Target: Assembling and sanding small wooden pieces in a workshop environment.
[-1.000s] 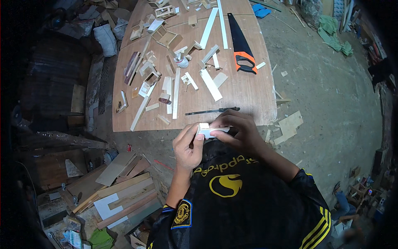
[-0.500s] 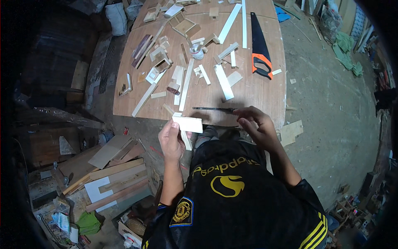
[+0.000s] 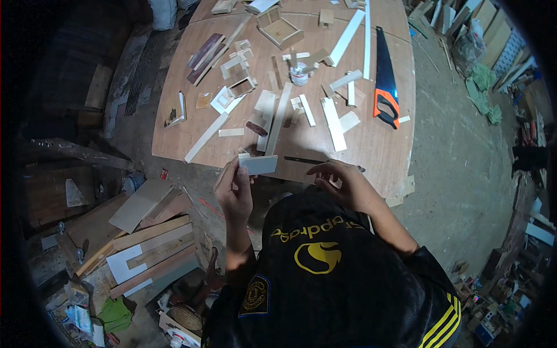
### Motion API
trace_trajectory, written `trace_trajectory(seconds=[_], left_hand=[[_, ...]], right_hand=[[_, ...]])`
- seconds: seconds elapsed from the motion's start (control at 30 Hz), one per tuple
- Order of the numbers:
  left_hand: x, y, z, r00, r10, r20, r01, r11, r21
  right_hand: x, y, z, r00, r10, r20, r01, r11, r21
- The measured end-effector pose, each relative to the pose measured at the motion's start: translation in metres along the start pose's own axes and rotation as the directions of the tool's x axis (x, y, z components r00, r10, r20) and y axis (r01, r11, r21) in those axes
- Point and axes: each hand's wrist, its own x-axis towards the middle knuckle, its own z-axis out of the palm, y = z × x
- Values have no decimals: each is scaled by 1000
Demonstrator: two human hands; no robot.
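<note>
My left hand [image 3: 234,188] is closed on a small flat wooden piece [image 3: 259,165] at the near edge of the table. Its broad face looks grey in shadow, and a paler bit of wood shows along its upper left. How these parts join I cannot tell. My right hand [image 3: 343,182] hovers at the table's near edge, fingers loosely curled and thumb apart, with nothing visible between them. A thin dark stick-like tool [image 3: 303,160] lies just beyond it on the table, partly covered by the fingers.
On the wooden table [image 3: 197,64] lie several wood strips [image 3: 333,124], small box-like wooden pieces [image 3: 279,29], a white jar [image 3: 299,74] and a handsaw [image 3: 386,78] with an orange and black handle. Boards [image 3: 152,232] are piled on the floor at the left.
My left hand has turned the wooden piece, so its face has gone from bright to shadowed. My right hand has shifted left over the dark tool. The view has shifted.
</note>
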Motion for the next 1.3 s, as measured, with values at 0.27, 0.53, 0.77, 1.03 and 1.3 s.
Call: trace_trajectory(seconds=[0.27,0.53,0.77,1.03,1.3], left_hand=[[39,-53,-46,963,-266,-43,249,940,-233],[84,-99,-57,942,-330,67,337,919,-206],[112,-124,-31,950,-308,58,313,927,-208],[119,-160,0,785,-552,280,619,712,-333],[96,-288,-4,842,-523,132,507,851,141]], right_hand=[[94,30,21,1000,27,15,-26,996,-88],[225,59,6,918,144,-369,-235,948,-213],[258,77,20,935,277,-222,-314,938,-149],[220,64,75,924,378,58,-383,910,159],[194,64,50,856,-316,-408,170,919,-355]])
